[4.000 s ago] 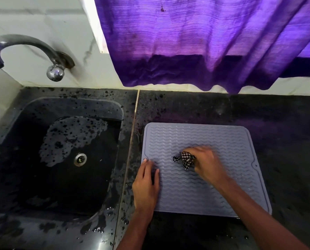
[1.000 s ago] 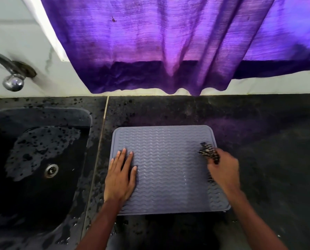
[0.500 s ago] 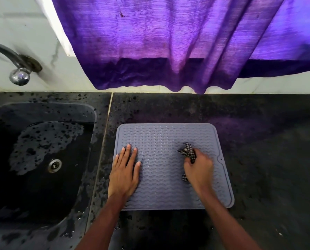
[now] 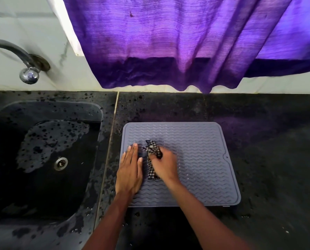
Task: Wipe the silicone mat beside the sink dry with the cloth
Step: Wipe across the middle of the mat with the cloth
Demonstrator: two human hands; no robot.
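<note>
- Head view: a grey silicone mat with wavy ridges lies flat on the dark table, just to the right of the sink and apart from its rim.
- The left hand lies palm down on the left part of the mat. Its fingers are straight and close together, holding nothing, and they point away from the person.
- The right hand sits just beside the left one, on the mat left of its middle. Its fingers are curled round a bunched black-and-white checked cloth and hold it down on the ridges.
- One end of the cloth sticks out past the right fingertips, and another strip shows under the hand on the thumb side, in the narrow gap between the two hands.
- Whether the left thumb touches the cloth cannot be told.
- A few small bright glints sit among the ridges to the right of the right hand.
- Drops of water speckle the table along the mat's left edge and around the sink rim.
- The sink basin is dark, with a pale wet patch around the round metal drain.
- A metal tap comes out of the pale wall at the upper left.
- A purple curtain hangs over the back of the table, its hem above the table's far edge.
</note>
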